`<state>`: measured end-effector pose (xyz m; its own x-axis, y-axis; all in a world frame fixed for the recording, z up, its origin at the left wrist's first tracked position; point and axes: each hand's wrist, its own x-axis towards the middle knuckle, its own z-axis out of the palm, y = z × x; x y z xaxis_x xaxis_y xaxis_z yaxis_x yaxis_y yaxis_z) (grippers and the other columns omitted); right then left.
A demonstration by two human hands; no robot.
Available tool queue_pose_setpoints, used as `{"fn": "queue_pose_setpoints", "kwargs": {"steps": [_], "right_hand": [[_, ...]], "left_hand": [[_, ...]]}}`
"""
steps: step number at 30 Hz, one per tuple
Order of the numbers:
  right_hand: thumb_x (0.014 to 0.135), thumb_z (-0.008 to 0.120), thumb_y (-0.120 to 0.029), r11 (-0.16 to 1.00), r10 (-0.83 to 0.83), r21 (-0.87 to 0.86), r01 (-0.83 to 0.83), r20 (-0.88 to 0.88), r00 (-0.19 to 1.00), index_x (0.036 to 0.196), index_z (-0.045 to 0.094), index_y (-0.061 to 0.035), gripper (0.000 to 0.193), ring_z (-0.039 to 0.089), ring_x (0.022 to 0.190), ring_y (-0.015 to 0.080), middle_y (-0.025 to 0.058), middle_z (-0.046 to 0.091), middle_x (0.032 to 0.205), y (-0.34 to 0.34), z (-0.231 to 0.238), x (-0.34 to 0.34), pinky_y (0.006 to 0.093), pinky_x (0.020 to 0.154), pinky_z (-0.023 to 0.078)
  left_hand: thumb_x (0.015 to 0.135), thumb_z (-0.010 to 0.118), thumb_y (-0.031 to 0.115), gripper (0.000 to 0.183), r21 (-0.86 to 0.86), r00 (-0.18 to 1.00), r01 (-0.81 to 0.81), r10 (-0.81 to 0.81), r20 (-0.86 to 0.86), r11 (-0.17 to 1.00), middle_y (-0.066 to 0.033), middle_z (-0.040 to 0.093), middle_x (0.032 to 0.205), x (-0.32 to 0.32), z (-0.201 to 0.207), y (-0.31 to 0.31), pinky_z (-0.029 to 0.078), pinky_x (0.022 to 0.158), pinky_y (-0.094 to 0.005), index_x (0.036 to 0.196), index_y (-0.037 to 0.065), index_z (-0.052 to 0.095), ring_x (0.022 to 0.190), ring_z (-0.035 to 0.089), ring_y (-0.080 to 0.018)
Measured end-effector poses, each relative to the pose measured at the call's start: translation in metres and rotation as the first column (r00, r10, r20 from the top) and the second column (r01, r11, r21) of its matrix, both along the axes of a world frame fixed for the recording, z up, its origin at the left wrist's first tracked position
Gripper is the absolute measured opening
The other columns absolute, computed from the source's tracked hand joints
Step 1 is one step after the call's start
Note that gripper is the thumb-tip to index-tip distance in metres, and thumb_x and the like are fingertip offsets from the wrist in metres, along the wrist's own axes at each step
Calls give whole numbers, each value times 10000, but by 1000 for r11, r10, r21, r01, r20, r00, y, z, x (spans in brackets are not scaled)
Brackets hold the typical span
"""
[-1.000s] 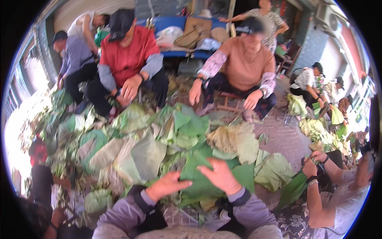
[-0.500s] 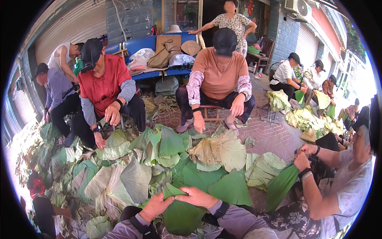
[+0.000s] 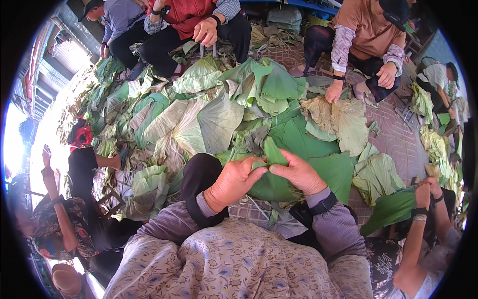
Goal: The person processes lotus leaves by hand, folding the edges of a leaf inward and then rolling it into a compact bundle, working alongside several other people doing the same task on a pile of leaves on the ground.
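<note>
My left hand [image 3: 231, 183] and right hand [image 3: 298, 173] pinch folded green leaf [image 3: 273, 172], fingers closed on top fold. Leaf between my fingertips; likely light, floppy, tears easily. Grip along fold, gently.

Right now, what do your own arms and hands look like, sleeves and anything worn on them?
Both hands are bare, no gloves. The left hand comes out of a greyish-purple long sleeve with a dark cuff band. The right hand has a matching sleeve and a black strap like a watch band at the wrist.
</note>
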<state>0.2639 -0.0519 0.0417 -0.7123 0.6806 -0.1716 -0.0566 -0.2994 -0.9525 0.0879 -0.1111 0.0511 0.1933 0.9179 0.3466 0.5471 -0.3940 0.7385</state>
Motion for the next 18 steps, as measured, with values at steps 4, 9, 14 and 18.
{"fn": "queue_pose_setpoints", "kwargs": {"steps": [4, 9, 14, 18], "right_hand": [[804, 578, -128, 990, 112, 67, -124, 155, 982, 1098, 493, 1, 332, 501, 833, 67, -8, 562, 936, 9, -10, 4, 214, 758, 413], [812, 562, -133, 995, 90, 35, -98, 178, 980, 1082, 504, 2, 307, 520, 772, 72, -11, 577, 876, 7, -10, 0, 226, 736, 428], [799, 572, -218, 979, -199, -17, 205, 170, 965, 982, 559, -3, 283, 516, 675, 75, 7, 580, 800, 16, -28, 4, 235, 613, 437], [799, 582, -197, 893, -423, -128, 432, 97, 901, 985, 548, -11, 266, 534, 661, 107, 22, 580, 805, 37, -52, 17, 252, 592, 444]], "left_hand": [[800, 570, 102, 146, -216, 976, -25, 71, 208, 976, -118, 573, 732, -8, -2, -6, 444, 590, -272, 911, 11, 542, 615, 540, -220], [795, 574, 93, 149, -192, 984, 28, 7, 177, 981, -113, 584, 763, -7, 4, -13, 447, 614, -264, 916, 12, 541, 658, 552, -212], [774, 586, 58, 168, -180, 994, 53, -35, 104, 982, -95, 584, 865, -8, 4, -27, 439, 611, -250, 935, 23, 553, 669, 549, -163], [805, 548, 14, 130, -300, 836, -2, 166, 522, 954, -24, 585, 886, -27, 2, -33, 414, 716, -222, 932, 14, 572, 782, 511, -80]]}}
